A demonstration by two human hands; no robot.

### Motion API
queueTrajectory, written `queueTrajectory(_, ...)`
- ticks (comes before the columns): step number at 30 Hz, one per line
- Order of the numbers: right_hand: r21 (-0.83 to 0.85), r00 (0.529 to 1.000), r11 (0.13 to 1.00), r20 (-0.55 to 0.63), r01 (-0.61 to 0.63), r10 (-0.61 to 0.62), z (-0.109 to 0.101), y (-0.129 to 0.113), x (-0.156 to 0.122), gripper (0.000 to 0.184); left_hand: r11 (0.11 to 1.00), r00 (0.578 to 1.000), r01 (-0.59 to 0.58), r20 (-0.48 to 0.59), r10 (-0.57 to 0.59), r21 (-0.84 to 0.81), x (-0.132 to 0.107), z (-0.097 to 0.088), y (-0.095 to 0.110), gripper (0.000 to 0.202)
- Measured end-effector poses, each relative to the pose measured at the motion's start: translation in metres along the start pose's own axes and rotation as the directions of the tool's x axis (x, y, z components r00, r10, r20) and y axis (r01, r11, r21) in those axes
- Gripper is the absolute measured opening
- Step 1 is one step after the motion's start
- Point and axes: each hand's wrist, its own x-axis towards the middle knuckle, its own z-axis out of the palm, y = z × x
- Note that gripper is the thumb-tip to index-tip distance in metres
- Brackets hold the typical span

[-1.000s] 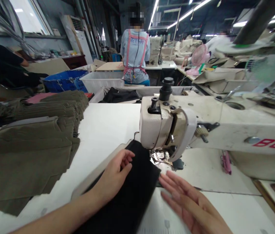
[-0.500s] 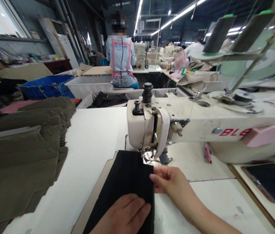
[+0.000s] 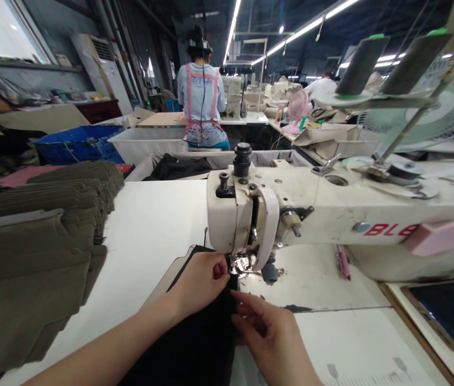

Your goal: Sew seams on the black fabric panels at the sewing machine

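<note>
Left hand, mine [image 3: 205,279]: fingers curled over black cloth [image 3: 186,343], beside the needle end of the sewing machine [image 3: 227,217]; whether they pinch, I cannot tell. Right hand, mine [image 3: 273,335]: thumb and forefinger at the cloth's right edge, grip likewise unclear. Cloth: lying on the white table [image 3: 154,214]. Bin [image 3: 227,160] behind table: dark fabric [image 3: 178,165] inside. White bin [image 3: 150,145], beyond: contents hidden. Blue bin [image 3: 77,146], further left: contents unclear.
</note>
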Motion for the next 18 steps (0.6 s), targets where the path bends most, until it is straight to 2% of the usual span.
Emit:
queueTrajectory(3,0.078,0.992,0.990,0.056,-0.117,0.113,0.001,0.001,0.006,0.038,0.996,0.996,0.093,0.003,-0.093,-0.005,0.003,-0.001,0.006,0.012)
queueTrajectory(8,0.090,0.986,0.984,0.068,-0.156,0.151,-0.004,-0.003,0.020,0.035,0.983,0.983,0.185,0.011,-0.185,-0.014,0.010,-0.005,0.017,0.012)
queueTrajectory(13,0.090,0.988,0.984,0.049,-0.154,0.150,-0.006,-0.004,0.028,0.032,0.987,0.987,0.148,-0.056,-0.151,-0.055,0.016,0.000,0.008,0.017)
queueTrajectory(18,0.164,0.988,0.975,0.049,-0.150,0.144,-0.006,0.011,0.012,0.053,0.989,0.978,0.101,-0.171,-0.119,-0.109,0.024,0.004,-0.002,0.014)
